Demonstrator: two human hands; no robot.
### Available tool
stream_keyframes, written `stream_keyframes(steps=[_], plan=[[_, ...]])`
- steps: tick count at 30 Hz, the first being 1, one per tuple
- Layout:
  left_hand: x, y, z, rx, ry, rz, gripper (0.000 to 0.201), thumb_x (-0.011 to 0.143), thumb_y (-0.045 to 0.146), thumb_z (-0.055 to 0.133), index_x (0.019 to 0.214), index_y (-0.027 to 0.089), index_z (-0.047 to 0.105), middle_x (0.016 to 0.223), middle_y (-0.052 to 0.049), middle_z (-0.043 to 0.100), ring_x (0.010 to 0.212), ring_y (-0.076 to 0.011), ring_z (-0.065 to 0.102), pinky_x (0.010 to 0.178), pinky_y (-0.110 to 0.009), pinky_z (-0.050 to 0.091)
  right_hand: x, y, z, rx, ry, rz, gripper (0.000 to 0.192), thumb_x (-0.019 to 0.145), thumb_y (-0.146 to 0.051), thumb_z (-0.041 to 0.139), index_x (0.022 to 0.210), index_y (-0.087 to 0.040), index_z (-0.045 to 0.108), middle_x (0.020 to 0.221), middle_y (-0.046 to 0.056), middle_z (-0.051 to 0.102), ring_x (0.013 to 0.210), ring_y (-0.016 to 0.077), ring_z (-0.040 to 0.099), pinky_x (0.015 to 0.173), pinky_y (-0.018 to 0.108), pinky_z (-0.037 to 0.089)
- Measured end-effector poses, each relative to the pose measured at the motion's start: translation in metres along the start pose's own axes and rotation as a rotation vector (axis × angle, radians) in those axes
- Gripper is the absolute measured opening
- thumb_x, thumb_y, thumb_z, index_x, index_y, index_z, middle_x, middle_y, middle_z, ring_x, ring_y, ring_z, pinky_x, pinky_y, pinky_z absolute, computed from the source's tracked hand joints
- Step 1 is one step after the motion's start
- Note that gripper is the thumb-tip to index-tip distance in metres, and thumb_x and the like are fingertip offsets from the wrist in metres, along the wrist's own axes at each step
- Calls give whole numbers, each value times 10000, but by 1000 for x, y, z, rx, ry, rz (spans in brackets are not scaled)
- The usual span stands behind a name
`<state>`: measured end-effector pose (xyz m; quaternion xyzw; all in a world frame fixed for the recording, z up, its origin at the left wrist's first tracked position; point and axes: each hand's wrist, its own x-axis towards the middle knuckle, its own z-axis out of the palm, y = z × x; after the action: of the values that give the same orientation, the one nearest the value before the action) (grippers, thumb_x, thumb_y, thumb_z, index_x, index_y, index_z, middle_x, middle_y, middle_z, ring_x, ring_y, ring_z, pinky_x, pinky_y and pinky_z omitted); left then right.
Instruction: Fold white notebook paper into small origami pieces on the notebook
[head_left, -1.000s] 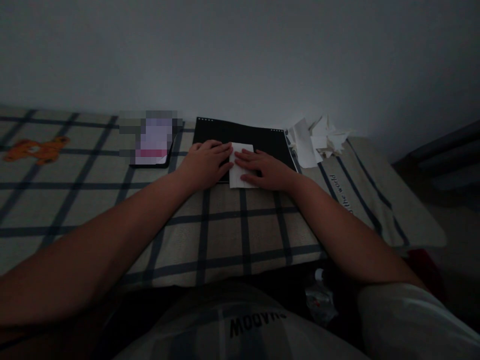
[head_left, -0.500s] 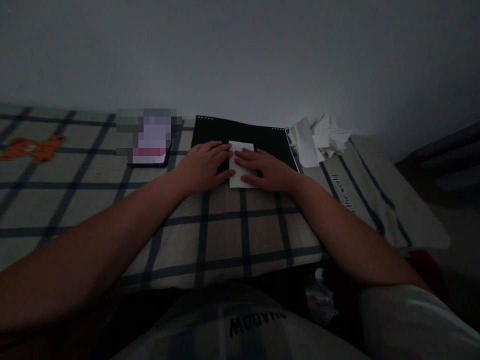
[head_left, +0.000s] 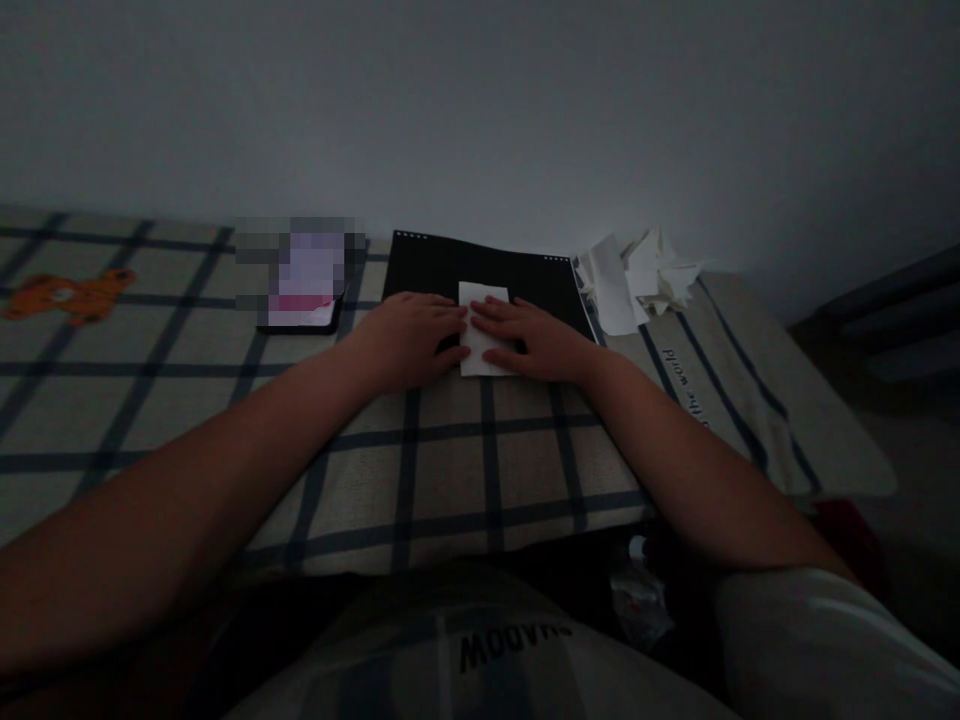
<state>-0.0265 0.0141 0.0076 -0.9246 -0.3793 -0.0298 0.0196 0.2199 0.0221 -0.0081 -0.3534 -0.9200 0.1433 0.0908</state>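
Observation:
A narrow white piece of paper (head_left: pixel 480 361), apparently folded, lies on the front part of a black notebook or folder (head_left: pixel 480 262) with punched holes along its far edge. My left hand (head_left: pixel 411 338) is flat, its fingertips touching the paper's left edge. From the other side, my right hand (head_left: pixel 534 338) rests with its fingers spread across the right and middle of the paper. Neither hand grasps anything. The paper's near end reaches past the notebook's front edge onto the checked cloth.
A checked cloth (head_left: pixel 442 470) covers the table. A phone (head_left: pixel 300 318), partly pixelated, lies to the left, with an orange cut-out shape (head_left: pixel 71 297) farther left. White paper scraps (head_left: pixel 656 275) are heaped right of the notebook, against the wall (head_left: pixel 480 120). A plastic bag (head_left: pixel 641 600) hangs below the edge.
My left hand's fingers have drawn closer together and shifted slightly at the paper's left edge. The right hand and the paper stay almost where they were.

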Motion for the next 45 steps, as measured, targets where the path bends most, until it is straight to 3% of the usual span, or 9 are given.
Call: stream_keyframes(steps=[5, 10, 19, 26, 32, 38, 45], plan=[[-1, 2, -3, 39, -14, 18, 507, 1075, 406, 339, 1342, 152, 688, 1414, -136, 686, 1346, -268, 617, 1147, -405, 427, -1, 0, -1, -2, -7, 2, 612, 1005, -425, 573, 1586, -264, 464, 1695, 99, 352, 1591, 307, 299, 1281, 621, 220], [-2, 4, -2, 34, 48, -52, 458, 1059, 400, 383, 1288, 200, 726, 1369, -120, 710, 1252, -285, 668, 1050, -425, 483, 0, -3, -3, -1, -29, 14, 616, 1014, -433, 570, 1590, -246, 458, 1694, 107, 346, 1592, 305, 294, 1288, 597, 218], [6, 12, 0, 8, 146, -154, 392, 1018, 378, 451, 1216, 168, 716, 1244, -127, 750, 1199, -323, 664, 967, -472, 491, 1, -2, -1, -10, -10, -1, 601, 1015, -447, 576, 1579, -266, 472, 1682, 93, 371, 1584, 314, 314, 1279, 622, 222], [11, 1, 6, -49, 162, -163, 514, 999, 443, 488, 1418, 167, 601, 1415, -145, 666, 1352, -336, 569, 1033, -489, 455, 1, -6, -3, -23, -21, 1, 593, 1024, -441, 571, 1552, -178, 506, 1682, 140, 350, 1591, 320, 292, 1286, 603, 204], [14, -3, 12, -69, 154, -192, 591, 986, 473, 487, 1481, 155, 546, 1507, -159, 599, 1408, -336, 515, 1100, -511, 404, 1, -3, -2, 14, 0, -28, 582, 1017, -450, 580, 1559, -252, 502, 1688, 101, 347, 1584, 325, 310, 1274, 625, 218], [14, -2, 18, -99, 150, -201, 655, 1013, 448, 441, 1571, 105, 436, 1596, -179, 507, 1472, -337, 444, 1152, -528, 350, 2, -2, -1, 17, 1, -13, 600, 1007, -444, 593, 1550, -205, 513, 1680, 132, 365, 1582, 330, 311, 1281, 615, 210], [12, -6, 16, -97, 158, -121, 534, 1021, 406, 446, 1470, 139, 555, 1503, -162, 602, 1424, -342, 492, 1122, -521, 398, 2, 3, 3, 22, 18, -20, 614, 1004, -508, 576, 1554, -245, 508, 1682, 110, 363, 1580, 326, 319, 1273, 633, 219]])
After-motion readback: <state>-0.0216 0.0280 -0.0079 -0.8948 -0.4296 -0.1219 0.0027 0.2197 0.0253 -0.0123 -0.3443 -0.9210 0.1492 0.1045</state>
